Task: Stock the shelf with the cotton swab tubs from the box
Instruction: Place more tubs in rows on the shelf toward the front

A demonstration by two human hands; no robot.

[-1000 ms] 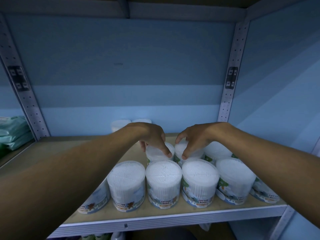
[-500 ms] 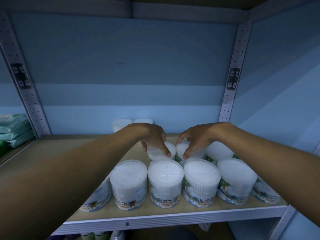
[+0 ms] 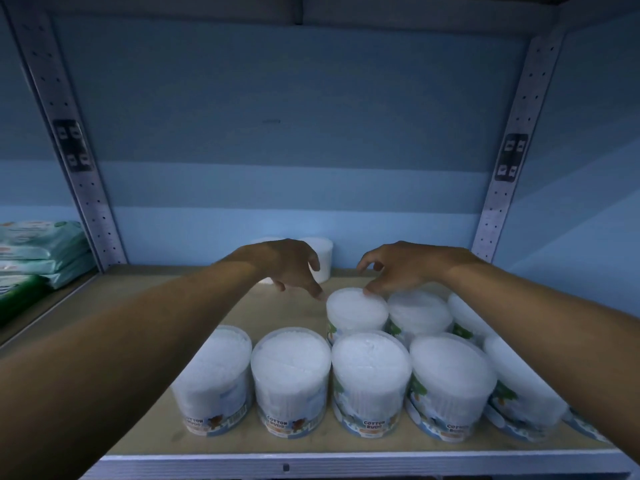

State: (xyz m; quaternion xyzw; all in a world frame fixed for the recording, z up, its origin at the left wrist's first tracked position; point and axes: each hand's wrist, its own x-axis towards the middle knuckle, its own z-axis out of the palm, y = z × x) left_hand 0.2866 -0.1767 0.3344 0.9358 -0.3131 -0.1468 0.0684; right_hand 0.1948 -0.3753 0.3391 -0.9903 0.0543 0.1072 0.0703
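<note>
Two rows of tubs point(image 3: 356, 311) stand on the shelf point(image 3: 287, 460). Both hands hover behind, the left hand point(image 3: 289, 268) and right hand point(image 3: 398, 268) with fingers spread, holding nothing. Best nudge the back tub gently, keeping rows snug.

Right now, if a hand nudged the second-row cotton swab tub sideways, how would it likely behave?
The second-row cotton swab tub looks like rigid clear plastic, so it should probably slide rather than flex. Packed with swabs, it is likely light. Standing upright on the wooden shelf, beside another tub, it seems unlikely to roll.
</note>
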